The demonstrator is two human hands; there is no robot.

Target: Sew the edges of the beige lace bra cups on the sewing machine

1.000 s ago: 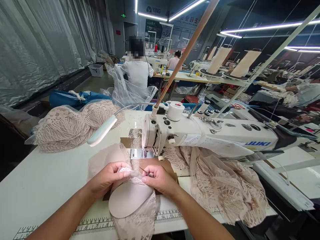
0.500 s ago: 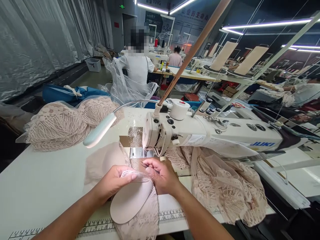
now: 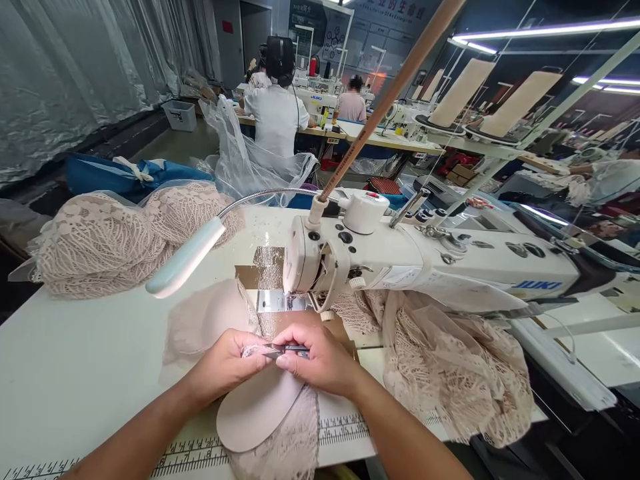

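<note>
My left hand [image 3: 227,363] pinches the lace edge of a beige foam cup [image 3: 255,415] that lies on the table near its front edge. My right hand [image 3: 320,357] is closed on small dark thread snips [image 3: 286,349], their tips pointing left at the lace by my left fingers. Beige lace [image 3: 285,447] hangs from the cup over the table edge. The white sewing machine [image 3: 400,260] stands just behind my hands, its needle area [image 3: 289,301] a short way beyond them.
A pile of beige lace pieces [image 3: 115,240] lies at the back left, more lace [image 3: 450,360] heaps under the machine arm at the right. A gooseneck lamp [image 3: 183,263] reaches over the table. A ruler strip [image 3: 190,455] runs along the front edge. Other people sit at machines farther back.
My right hand has turned the snips from pointing up and away to lying level against the lace by my left fingers. My left hand has kept its pinch on the cup's edge.
</note>
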